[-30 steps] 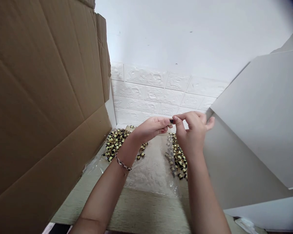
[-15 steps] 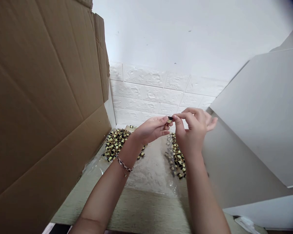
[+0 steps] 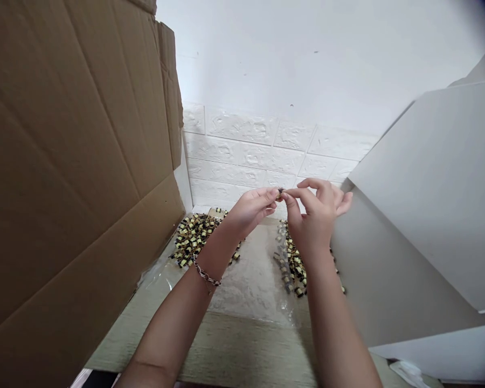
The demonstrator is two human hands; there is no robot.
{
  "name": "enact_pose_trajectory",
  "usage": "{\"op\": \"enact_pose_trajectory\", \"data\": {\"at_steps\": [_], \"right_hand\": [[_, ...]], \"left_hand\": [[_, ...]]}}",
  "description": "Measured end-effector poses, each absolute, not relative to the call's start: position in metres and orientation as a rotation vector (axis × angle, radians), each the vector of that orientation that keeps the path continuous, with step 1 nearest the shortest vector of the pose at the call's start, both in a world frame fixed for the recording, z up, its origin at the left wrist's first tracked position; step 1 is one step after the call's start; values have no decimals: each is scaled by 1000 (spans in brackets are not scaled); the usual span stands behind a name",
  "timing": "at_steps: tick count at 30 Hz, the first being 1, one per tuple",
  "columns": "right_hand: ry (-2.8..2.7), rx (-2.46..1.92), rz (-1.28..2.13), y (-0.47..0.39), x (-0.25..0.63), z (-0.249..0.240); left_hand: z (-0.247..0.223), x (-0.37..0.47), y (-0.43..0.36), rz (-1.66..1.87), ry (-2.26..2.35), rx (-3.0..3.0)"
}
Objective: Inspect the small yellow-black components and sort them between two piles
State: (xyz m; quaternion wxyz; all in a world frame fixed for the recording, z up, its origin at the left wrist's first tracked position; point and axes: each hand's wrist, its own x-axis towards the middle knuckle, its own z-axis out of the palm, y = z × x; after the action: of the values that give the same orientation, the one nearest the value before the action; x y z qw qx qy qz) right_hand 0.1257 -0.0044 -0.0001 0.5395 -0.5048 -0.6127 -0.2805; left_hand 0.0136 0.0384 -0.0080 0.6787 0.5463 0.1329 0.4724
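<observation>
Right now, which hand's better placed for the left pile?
Probably left. The left hand, though holding a small part, has its wrist across the left pile in view; the right hand, fingertips at that part, is farther off.

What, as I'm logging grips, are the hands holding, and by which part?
A small black-and-yellow piece: the left hand pinches its left side, the right hand is at its right; exact parts gripped are too small to tell.

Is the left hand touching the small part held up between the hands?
Touching: the head view shows the left hand pinching the small part at its thumb tip.
</observation>
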Motion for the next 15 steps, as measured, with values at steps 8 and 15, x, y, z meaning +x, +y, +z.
{"op": "enact_pose_trajectory", "data": {"at_steps": [8, 15], "right_hand": [[-1450, -1236, -433, -2, 128, 0], [-1431, -1245, -402, -1, 128, 1]], "left_hand": [[-7, 18, 37, 1609, 707, 1774], [-9, 21, 30, 1856, 1122, 2240]]}}
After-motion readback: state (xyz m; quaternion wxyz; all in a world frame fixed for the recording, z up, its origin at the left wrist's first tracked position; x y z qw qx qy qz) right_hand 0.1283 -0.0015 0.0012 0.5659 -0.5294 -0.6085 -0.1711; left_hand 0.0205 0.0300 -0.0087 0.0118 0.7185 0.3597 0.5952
